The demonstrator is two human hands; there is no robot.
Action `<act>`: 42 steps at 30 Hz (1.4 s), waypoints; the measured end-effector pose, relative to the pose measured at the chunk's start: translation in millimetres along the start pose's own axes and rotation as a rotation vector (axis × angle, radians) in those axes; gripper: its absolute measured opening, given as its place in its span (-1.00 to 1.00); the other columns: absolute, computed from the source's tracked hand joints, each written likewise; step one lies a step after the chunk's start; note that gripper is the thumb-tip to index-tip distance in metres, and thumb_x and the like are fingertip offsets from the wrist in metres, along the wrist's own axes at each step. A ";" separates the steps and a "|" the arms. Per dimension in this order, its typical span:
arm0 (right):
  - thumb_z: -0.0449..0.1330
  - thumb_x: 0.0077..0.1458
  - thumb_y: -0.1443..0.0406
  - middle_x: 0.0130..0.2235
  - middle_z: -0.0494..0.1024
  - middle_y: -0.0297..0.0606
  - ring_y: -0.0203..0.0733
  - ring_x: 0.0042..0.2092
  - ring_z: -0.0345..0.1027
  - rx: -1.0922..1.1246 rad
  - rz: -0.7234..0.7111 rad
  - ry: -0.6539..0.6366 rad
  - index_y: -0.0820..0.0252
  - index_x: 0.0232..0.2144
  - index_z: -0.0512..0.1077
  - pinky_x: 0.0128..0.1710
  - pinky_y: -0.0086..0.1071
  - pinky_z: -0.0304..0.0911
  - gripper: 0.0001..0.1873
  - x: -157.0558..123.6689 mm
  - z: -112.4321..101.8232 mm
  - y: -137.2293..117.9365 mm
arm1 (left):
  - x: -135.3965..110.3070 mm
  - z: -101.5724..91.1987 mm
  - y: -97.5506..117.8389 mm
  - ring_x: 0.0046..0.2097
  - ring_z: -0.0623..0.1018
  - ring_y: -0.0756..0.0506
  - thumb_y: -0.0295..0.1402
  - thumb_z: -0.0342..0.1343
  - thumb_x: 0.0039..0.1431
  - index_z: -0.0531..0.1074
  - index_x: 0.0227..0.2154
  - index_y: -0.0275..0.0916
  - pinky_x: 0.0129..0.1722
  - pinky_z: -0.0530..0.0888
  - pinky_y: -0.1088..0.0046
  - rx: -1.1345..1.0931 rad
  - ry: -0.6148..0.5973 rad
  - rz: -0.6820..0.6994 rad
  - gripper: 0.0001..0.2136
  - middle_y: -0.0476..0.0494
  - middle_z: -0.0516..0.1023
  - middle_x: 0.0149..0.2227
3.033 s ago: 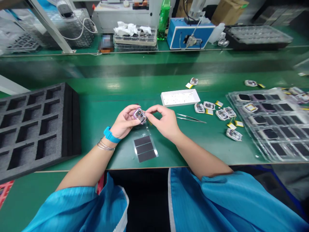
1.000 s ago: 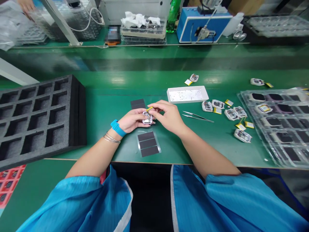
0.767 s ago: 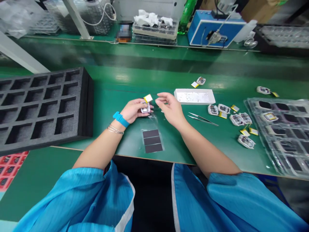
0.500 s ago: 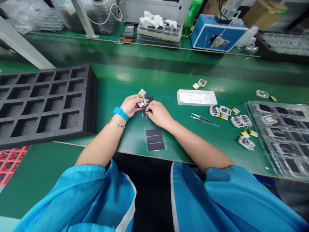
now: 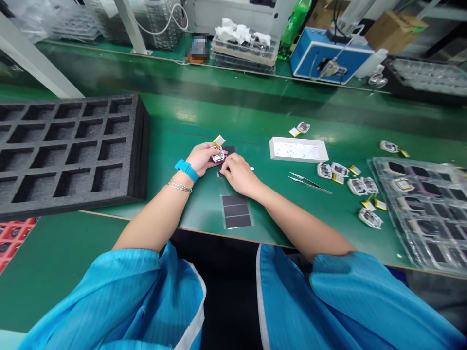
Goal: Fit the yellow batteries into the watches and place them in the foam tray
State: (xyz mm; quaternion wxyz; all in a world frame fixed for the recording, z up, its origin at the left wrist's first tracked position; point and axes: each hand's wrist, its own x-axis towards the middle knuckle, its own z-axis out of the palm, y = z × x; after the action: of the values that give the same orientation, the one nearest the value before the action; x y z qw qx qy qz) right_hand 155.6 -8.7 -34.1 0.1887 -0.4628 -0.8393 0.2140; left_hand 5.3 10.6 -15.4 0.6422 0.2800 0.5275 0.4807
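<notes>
My left hand (image 5: 201, 156) grips a small watch-like module (image 5: 218, 155) just above the green bench; its yellow battery tab (image 5: 219, 141) sticks up behind the fingers. My right hand (image 5: 237, 171) lies knuckles up right beside it, fingertips curled down onto a clear film strip by a dark pad (image 5: 229, 149). What those fingertips pinch is hidden. A clear sheet with three dark pads (image 5: 237, 212) lies near the bench edge, just below my right wrist.
A black foam tray with empty cells (image 5: 65, 150) fills the left. To the right lie a white shallow tray (image 5: 298, 149), tweezers (image 5: 309, 182), several loose modules (image 5: 359, 186) and a clear blister tray (image 5: 423, 204). A blue machine (image 5: 330, 61) stands on the far bench.
My right hand let go of the module's battery tab and dropped to the bench beside the dark pad. My left hand kept the module and shifted slightly away.
</notes>
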 end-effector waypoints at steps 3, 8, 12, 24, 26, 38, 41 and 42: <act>0.15 0.23 0.36 -0.08 0.49 -0.12 -0.04 -0.01 0.34 0.071 -0.199 0.118 0.16 -0.33 0.43 0.05 -0.08 0.27 -0.93 -22.5 -10.9 -0.3 | -6.1 4.8 -0.1 -0.39 0.58 0.00 -0.62 0.13 0.02 0.44 -0.40 -0.35 -0.27 0.55 0.45 0.035 0.019 0.027 -0.91 -0.12 0.61 -0.44; 0.21 0.18 0.27 -0.20 0.61 -0.23 -0.09 -0.10 0.47 0.336 -0.185 0.383 0.09 -0.43 0.41 0.05 -0.09 0.30 -0.88 -35.0 -31.7 12.9 | -24.6 21.1 -6.9 -0.43 0.57 0.00 -0.58 0.18 0.00 0.42 -0.39 -0.32 -0.39 0.56 0.48 0.076 -0.078 0.080 -0.89 -0.07 0.60 -0.42; 0.33 -0.01 0.21 -0.37 0.61 -0.31 -0.16 -0.27 0.50 0.603 0.029 0.343 0.12 -0.50 0.41 -0.09 -0.19 0.38 -0.82 -28.6 -33.9 26.5 | -32.3 29.7 -14.4 -0.50 0.54 0.01 -0.57 0.26 -0.04 0.43 -0.36 -0.33 -0.47 0.56 0.48 0.119 -0.139 0.037 -0.84 -0.02 0.55 -0.48; 0.36 -0.09 0.30 -0.42 0.56 -0.38 -0.33 -0.41 0.36 0.812 0.184 0.329 0.16 -0.46 0.38 -0.32 -0.38 0.31 -0.80 -28.7 -22.2 15.3 | -32.9 31.5 -14.2 -0.52 0.53 0.03 -0.57 0.19 0.01 0.47 -0.37 -0.34 -0.48 0.57 0.51 0.108 -0.122 -0.045 -0.91 -0.04 0.54 -0.50; 0.37 -0.09 0.32 -0.42 0.57 -0.37 -0.33 -0.41 0.37 0.812 0.179 0.333 0.16 -0.47 0.39 -0.32 -0.38 0.31 -0.81 -28.7 -21.7 14.5 | -32.5 31.2 -14.2 -0.52 0.52 0.03 -0.56 0.20 0.01 0.47 -0.38 -0.34 -0.47 0.57 0.51 0.100 -0.139 -0.058 -0.91 -0.05 0.53 -0.50; 0.33 0.00 0.38 -0.38 0.58 -0.38 -0.27 -0.34 0.42 0.601 0.066 0.374 0.15 -0.46 0.46 -0.23 -0.34 0.35 -0.90 -31.9 -15.7 16.0 | -32.1 31.0 -15.3 -0.53 0.52 0.04 -0.58 0.17 0.00 0.45 -0.38 -0.35 -0.49 0.58 0.52 0.054 -0.132 -0.085 -0.91 -0.05 0.52 -0.53; 0.28 0.04 0.45 -0.37 0.55 -0.34 -0.18 -0.21 0.42 0.395 -0.021 0.397 0.11 -0.46 0.46 -0.14 -0.27 0.35 -0.86 -34.7 -17.0 12.5 | -32.6 30.6 -16.5 -0.53 0.52 0.04 -0.57 0.16 -0.01 0.45 -0.38 -0.35 -0.48 0.59 0.51 0.062 -0.123 -0.057 -0.90 -0.03 0.52 -0.52; 0.25 0.06 0.46 -0.36 0.53 -0.32 -0.14 -0.17 0.40 0.311 -0.052 0.406 0.10 -0.45 0.45 -0.11 -0.23 0.34 -0.84 -35.3 -17.9 11.0 | -32.9 30.4 -16.9 -0.53 0.52 0.05 -0.56 0.17 -0.02 0.45 -0.38 -0.35 -0.48 0.58 0.51 0.066 -0.123 -0.040 -0.89 -0.01 0.52 -0.53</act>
State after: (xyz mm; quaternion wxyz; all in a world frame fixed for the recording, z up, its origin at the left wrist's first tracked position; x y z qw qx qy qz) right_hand 190.2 -30.4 -29.2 0.4277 -0.4399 -0.7529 0.2382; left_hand 40.1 -21.4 -7.9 0.6731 0.3194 0.5081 0.4321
